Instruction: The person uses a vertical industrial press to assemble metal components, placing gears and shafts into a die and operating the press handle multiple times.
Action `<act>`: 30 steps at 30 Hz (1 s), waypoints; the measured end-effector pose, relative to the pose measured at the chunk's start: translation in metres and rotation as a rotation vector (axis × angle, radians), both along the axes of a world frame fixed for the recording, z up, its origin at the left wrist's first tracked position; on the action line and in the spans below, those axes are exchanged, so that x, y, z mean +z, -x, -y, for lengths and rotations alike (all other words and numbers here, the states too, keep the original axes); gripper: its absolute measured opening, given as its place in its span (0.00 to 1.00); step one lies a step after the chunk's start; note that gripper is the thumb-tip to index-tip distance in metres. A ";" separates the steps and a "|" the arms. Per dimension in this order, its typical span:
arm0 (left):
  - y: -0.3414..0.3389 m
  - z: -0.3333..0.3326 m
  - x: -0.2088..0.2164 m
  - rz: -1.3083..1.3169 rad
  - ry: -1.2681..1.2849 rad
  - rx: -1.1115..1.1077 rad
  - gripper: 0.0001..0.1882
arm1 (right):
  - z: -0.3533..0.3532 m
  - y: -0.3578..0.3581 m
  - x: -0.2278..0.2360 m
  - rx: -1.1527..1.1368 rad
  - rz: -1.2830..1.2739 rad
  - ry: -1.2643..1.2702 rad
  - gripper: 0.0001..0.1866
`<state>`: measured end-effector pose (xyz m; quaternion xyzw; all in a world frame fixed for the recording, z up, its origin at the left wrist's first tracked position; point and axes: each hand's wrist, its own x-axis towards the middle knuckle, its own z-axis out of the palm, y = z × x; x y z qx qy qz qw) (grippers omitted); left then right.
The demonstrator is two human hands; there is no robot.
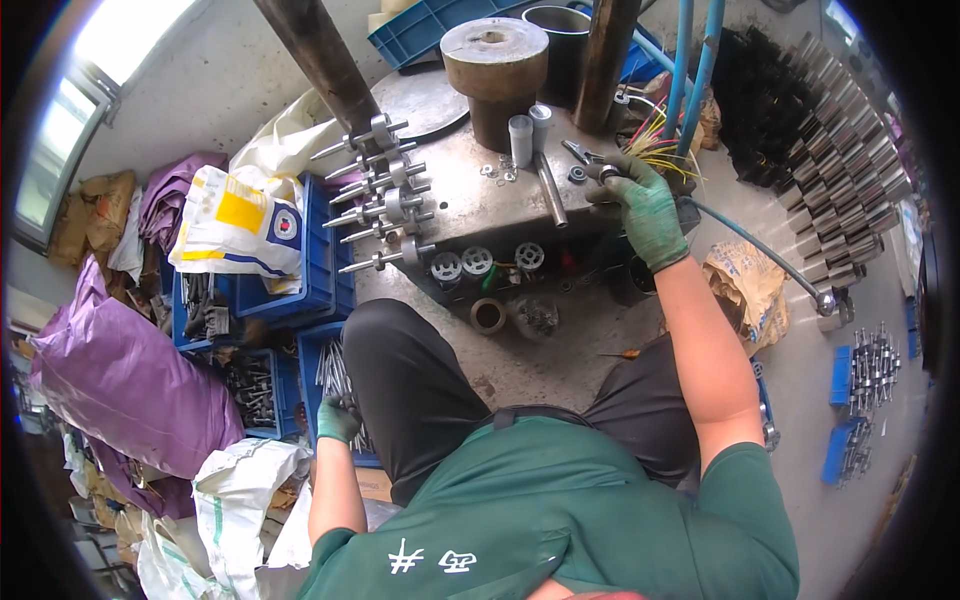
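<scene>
My right hand [650, 215], in a green glove with dark fingertips, is over the right side of the metal press table [470, 205]. Its fingers are closed round a small ring-shaped metal part [608, 173]. Another small ring [577, 174] lies on the table beside it, near a plier-like tool [578, 152]. My left hand [338, 418], gloved alike, is down at a blue bin [312, 350] of thin metal rods [333, 372]. Its fingers are curled among the rods; what they grip is hidden. Shafts with round collars [385, 210] line the table's left edge.
A heavy round press block [495, 55] stands at the table's back, with two plastic tubes [521, 140] and a metal pipe [550, 190] before it. Blue crates [330, 240] and a purple sack [130, 370] crowd the left. Stacked metal cylinders [840, 150] stand right.
</scene>
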<state>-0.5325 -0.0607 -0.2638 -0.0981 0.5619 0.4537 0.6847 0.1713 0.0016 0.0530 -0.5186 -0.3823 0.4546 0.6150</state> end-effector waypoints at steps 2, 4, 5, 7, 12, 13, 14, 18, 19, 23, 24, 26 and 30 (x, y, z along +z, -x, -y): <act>-0.023 -0.007 0.063 -0.059 -0.261 -0.027 0.11 | 0.013 -0.001 0.009 -0.052 -0.048 -0.037 0.15; -0.070 -0.009 0.161 -0.227 -0.567 -0.038 0.21 | 0.014 0.008 0.016 -0.060 -0.131 -0.067 0.17; -0.094 -0.012 0.210 -0.265 -0.729 -0.061 0.27 | 0.013 0.011 0.018 -0.039 -0.229 -0.087 0.17; -0.141 -0.024 0.292 -0.380 -1.059 -0.232 0.36 | 0.010 0.017 0.021 0.013 -0.425 -0.127 0.18; -0.265 -0.082 0.359 -0.010 -1.195 -0.438 0.29 | 0.026 0.035 0.008 0.025 -0.592 -0.149 0.19; -0.300 -0.087 0.361 0.009 -1.196 -0.493 0.27 | 0.030 0.036 0.003 0.005 -0.599 -0.125 0.19; -0.330 -0.092 0.358 0.004 -1.184 -0.619 0.24 | 0.031 0.035 -0.004 0.011 -0.574 -0.088 0.20; -0.433 -0.080 0.338 0.092 -0.986 -1.050 0.22 | 0.033 0.037 -0.013 0.036 -0.537 -0.074 0.22; -0.444 -0.078 0.322 0.111 -0.990 -1.127 0.23 | 0.034 0.037 -0.016 0.039 -0.506 -0.080 0.22; -0.465 -0.058 0.267 0.098 -0.944 -1.329 0.21 | 0.045 0.045 -0.002 -0.001 -0.357 -0.023 0.23; -0.466 -0.059 0.258 0.052 -0.976 -1.391 0.20 | 0.046 0.043 -0.006 -0.014 -0.314 -0.018 0.23; -0.468 -0.059 0.266 0.011 -0.937 -1.448 0.19 | 0.049 0.043 -0.008 -0.009 -0.313 -0.003 0.23; -0.465 -0.055 0.273 0.029 -0.796 -1.418 0.19 | 0.048 0.044 -0.012 0.001 -0.314 -0.050 0.21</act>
